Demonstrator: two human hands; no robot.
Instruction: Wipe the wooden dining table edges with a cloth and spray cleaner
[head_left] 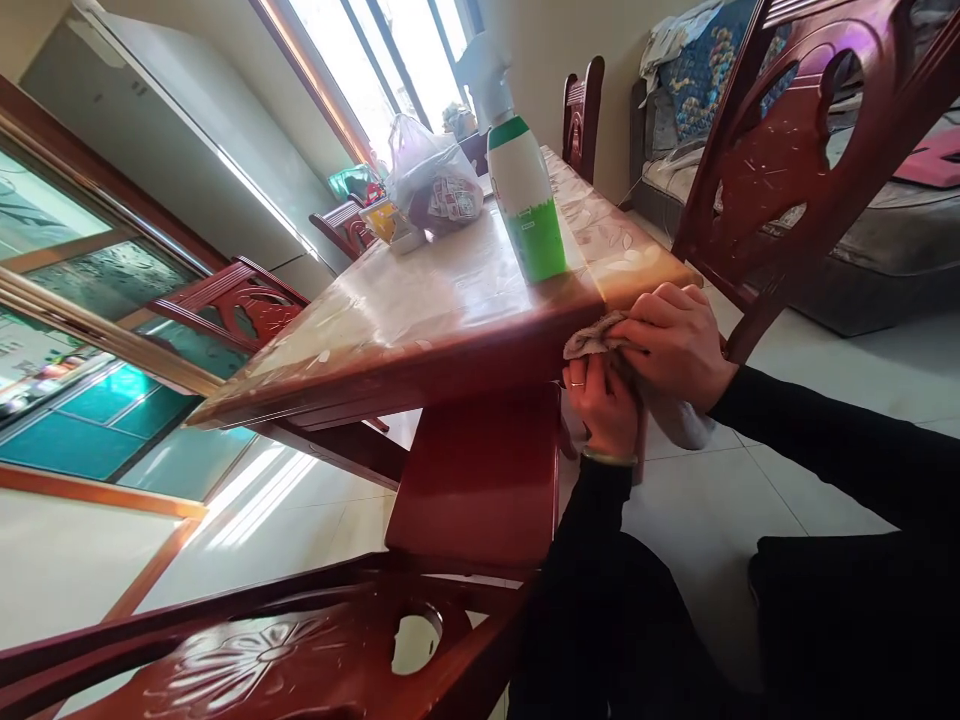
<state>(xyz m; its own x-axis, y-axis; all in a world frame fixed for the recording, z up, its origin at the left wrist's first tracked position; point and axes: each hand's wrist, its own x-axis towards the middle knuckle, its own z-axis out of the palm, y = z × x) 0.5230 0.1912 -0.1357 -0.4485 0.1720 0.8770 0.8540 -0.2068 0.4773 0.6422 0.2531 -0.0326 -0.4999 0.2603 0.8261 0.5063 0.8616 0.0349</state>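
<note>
A greyish cloth [592, 342] is bunched between my two hands at the near right edge of the dining table [420, 290]. My right hand [671, 340] has its fingers closed on the cloth from above, by the table corner. From below, my left hand [604, 405], with a ring and a bracelet, grips the same cloth. Part of the cloth hangs down under my right hand. Close to the table edge, just beyond my hands, a white and green spray bottle [525, 200] stands upright.
A knotted plastic bag [435, 180] and a yellow box [386, 220] sit farther back on the table. Red wooden chairs surround it, one with its seat [480, 480] below the near edge and another [802, 150] at the right. A sofa [795, 220] stands behind.
</note>
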